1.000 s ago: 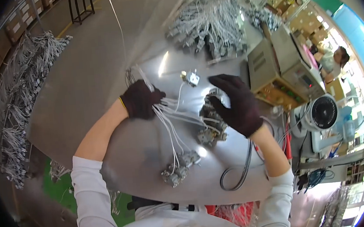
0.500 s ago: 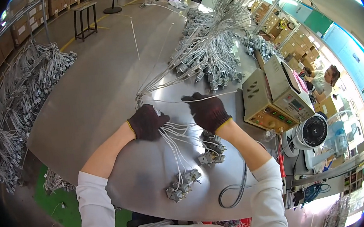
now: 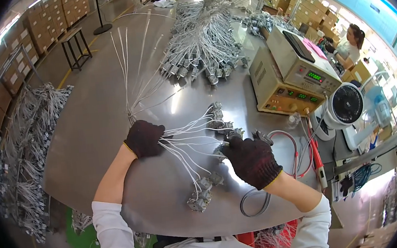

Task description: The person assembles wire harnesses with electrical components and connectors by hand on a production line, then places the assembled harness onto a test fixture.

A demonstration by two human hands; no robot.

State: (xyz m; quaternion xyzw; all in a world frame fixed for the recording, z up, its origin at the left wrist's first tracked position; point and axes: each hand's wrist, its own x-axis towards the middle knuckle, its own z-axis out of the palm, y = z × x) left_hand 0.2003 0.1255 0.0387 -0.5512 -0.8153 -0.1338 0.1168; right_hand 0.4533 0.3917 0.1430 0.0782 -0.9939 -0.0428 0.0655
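Both my hands wear dark knit gloves above a shiny metal table (image 3: 104, 133). My left hand (image 3: 143, 138) is closed around a bundle of white wires (image 3: 185, 139) that fan out to the right. Small grey connector parts (image 3: 200, 195) hang at the wire ends, some lying near the table's front edge. My right hand (image 3: 252, 159) grips one of these grey parts (image 3: 231, 137) at the wires' right end, next to red leads (image 3: 296, 148).
A beige test instrument (image 3: 294, 79) with green digits stands at the right, a small white fan (image 3: 345, 107) beside it. A large heap of wired parts (image 3: 205, 42) fills the table's far side. More wire bundles (image 3: 20, 155) hang at the left. Another person (image 3: 351, 44) sits far right.
My left hand has stayed clenched on the wire bundle. My right hand moved from the table's middle down toward the red leads and closed on a grey part. The view tilted up.
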